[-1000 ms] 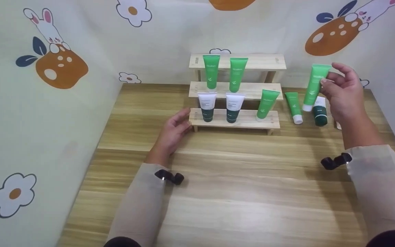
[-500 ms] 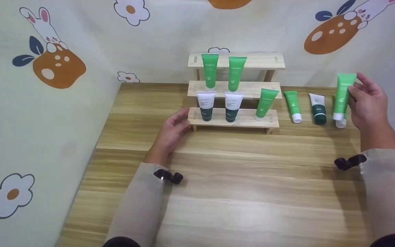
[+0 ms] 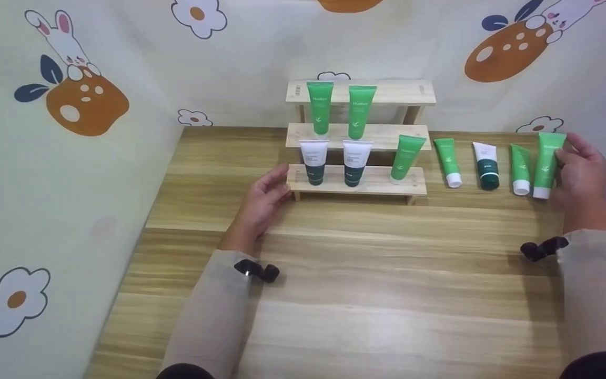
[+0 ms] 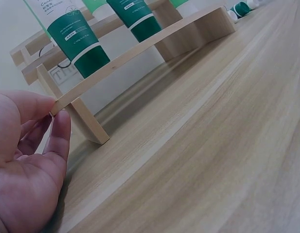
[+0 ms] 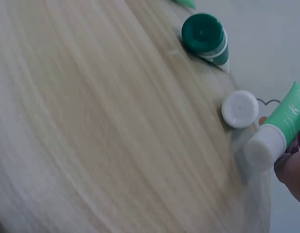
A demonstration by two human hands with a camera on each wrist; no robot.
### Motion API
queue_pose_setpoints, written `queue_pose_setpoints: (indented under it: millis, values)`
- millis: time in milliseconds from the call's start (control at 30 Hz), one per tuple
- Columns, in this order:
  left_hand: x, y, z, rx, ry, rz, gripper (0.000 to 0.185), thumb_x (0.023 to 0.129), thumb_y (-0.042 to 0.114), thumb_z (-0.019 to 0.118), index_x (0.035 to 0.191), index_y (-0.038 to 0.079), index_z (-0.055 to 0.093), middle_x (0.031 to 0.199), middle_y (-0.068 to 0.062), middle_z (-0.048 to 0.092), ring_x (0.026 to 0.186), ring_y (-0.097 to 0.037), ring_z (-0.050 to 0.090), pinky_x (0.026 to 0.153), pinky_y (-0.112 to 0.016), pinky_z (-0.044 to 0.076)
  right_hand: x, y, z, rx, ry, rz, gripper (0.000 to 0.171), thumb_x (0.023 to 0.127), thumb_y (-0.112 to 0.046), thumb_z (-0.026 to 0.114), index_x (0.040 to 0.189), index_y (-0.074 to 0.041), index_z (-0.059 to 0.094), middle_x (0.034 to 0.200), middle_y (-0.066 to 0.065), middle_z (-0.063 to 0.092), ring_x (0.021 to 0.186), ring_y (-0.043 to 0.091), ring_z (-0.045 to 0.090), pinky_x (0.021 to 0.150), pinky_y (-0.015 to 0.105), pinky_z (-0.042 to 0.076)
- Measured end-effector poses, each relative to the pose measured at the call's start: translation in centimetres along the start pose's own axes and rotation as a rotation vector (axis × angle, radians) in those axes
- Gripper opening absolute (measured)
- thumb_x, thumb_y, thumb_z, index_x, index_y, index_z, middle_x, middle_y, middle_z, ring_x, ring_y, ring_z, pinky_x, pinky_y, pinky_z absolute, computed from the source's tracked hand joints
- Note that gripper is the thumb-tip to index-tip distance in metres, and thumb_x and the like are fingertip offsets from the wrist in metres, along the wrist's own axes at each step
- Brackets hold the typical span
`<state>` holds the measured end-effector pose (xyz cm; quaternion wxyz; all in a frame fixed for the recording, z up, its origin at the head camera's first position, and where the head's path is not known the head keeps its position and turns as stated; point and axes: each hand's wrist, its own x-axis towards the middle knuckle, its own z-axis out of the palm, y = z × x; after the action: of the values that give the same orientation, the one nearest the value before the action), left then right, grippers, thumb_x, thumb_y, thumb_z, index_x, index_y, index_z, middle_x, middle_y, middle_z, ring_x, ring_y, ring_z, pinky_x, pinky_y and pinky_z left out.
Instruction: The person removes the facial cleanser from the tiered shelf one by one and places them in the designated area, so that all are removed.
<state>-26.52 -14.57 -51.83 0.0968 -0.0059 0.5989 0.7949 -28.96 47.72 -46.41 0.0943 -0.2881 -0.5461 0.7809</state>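
Green with a white cap, the held tube (image 3: 548, 166) is gripped between thumb and fingers of the person's right hand (image 3: 586, 168); with the wooden rack (image 3: 382, 139) as dial centre and the person at six o'clock, it sits just past three o'clock. Change over the last second: the right hand has carried this tube outward from over the white-and-dark-green tube (image 3: 486, 166), past the lying green tube (image 3: 521, 169), and lowered it just beside the latter; from where I stand, contact with the table (image 3: 361, 273) cannot be confirmed. Effect: the lying green tube is uncovered; the held tube forms the outermost place in a row of four, beginning with the inner green tube (image 3: 447, 160) near the rack; I judge this a positioning step, grip not yet released. The left hand (image 3: 264, 205) remains at eight o'clock, pinching the end of the lowest shelf (image 3: 334, 181); five standing tubes (image 3: 354, 163) on the rack are unmoved; the hands are well apart.
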Motion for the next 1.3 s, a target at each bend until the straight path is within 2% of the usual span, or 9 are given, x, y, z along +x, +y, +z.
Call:
queue_pose_setpoints:
  millis: [100,167,300,433,633,833,967,1167,1300]
  values:
    - [0.1,0.0,0.0,-0.032,0.003,-0.004,0.05,0.093,-0.003,0.06,0.141,0.011,0.053,0.147,-0.005,0.05,0.127,-0.021,0.054,0.102,-0.03,0.052,0.4,0.3,-0.4,-0.065,0.016,0.002,0.055,0.089,-0.011,0.071,0.136,-0.036,0.055,0.16,-0.019,0.025,0.147,-0.001,0.023,0.122,0.019,0.021]
    - [0.1,0.0,0.0,-0.042,0.002,-0.007,0.051,0.093,-0.004,0.06,0.141,0.01,0.053,0.148,-0.004,0.048,0.127,-0.02,0.054,0.101,-0.029,0.052,0.7,0.5,-0.7,-0.117,0.036,0.006,0.056,0.089,-0.013,0.071,0.137,-0.036,0.054,0.158,-0.018,0.03,0.145,0.0,0.026,0.121,0.017,0.023]
    - [0.1,-0.1,0.0,-0.035,0.004,-0.002,0.052,0.092,-0.004,0.059,0.142,0.011,0.052,0.15,-0.004,0.047,0.128,-0.021,0.054,0.102,-0.029,0.052,1.2,0.5,-1.2,-0.225,0.07,0.04,0.058,0.087,-0.022,0.074,0.138,-0.041,0.052,0.14,-0.02,0.049,0.133,0.0,0.037,0.119,0.017,0.026]
    - [0.1,-0.1,-0.1,-0.024,0.002,0.004,0.052,0.092,-0.004,0.059,0.142,0.011,0.052,0.15,-0.004,0.047,0.127,-0.022,0.055,0.103,-0.031,0.052,1.7,0.4,-1.4,-0.275,0.088,0.059,0.062,0.086,-0.027,0.075,0.139,-0.045,0.048,0.125,-0.021,0.054,0.127,0.0,0.042,0.118,0.02,0.029]
    - [0.0,0.1,0.0,-0.012,0.004,0.003,0.053,0.092,-0.003,0.06,0.141,0.012,0.053,0.15,-0.003,0.047,0.129,-0.022,0.054,0.105,-0.032,0.051,2.6,0.3,-1.7,-0.414,0.103,0.067,0.066,0.088,-0.036,0.072,0.144,-0.048,0.038,0.132,-0.024,0.052,0.13,-0.001,0.04,0.121,0.025,0.026]
    - [-0.1,0.0,-0.1,0.005,-0.001,-0.004,0.051,0.093,-0.001,0.06,0.141,0.014,0.053,0.151,-0.001,0.047,0.133,-0.021,0.051,0.108,-0.033,0.048,3.2,0.7,-1.9,-0.538,0.105,0.078,0.062,0.091,-0.039,0.068,0.145,-0.048,0.038,0.143,-0.021,0.046,0.131,0.002,0.039,0.123,0.029,0.026]
    - [0.0,0.0,-0.1,0.009,0.002,-0.005,0.051,0.093,-0.001,0.06,0.141,0.014,0.054,0.151,0.0,0.046,0.133,-0.019,0.051,0.107,-0.032,0.049,3.2,1.0,-1.8,-0.547,0.112,0.068,0.059,0.093,-0.034,0.066,0.144,-0.046,0.041,0.142,-0.021,0.047,0.135,0.003,0.039,0.123,0.027,0.026]
    - [0.0,-0.1,0.0,-0.022,0.007,0.0,0.049,0.094,-0.001,0.059,0.141,0.011,0.053,0.148,-0.005,0.048,0.125,-0.019,0.055,0.101,-0.029,0.052,3.0,1.0,-1.8,-0.483,0.101,0.013,0.059,0.094,-0.024,0.066,0.145,-0.041,0.042,0.151,-0.019,0.044,0.142,0.0,0.036,0.123,0.023,0.022]
    - [0.0,-0.1,-0.1,-0.024,0.004,0.005,0.049,0.094,-0.001,0.059,0.141,0.011,0.053,0.148,-0.005,0.048,0.124,-0.019,0.055,0.1,-0.028,0.053,2.7,0.9,-1.9,-0.428,0.111,0.009,0.061,0.091,-0.025,0.069,0.145,-0.04,0.043,0.149,-0.019,0.046,0.141,0.0,0.038,0.123,0.022,0.023]
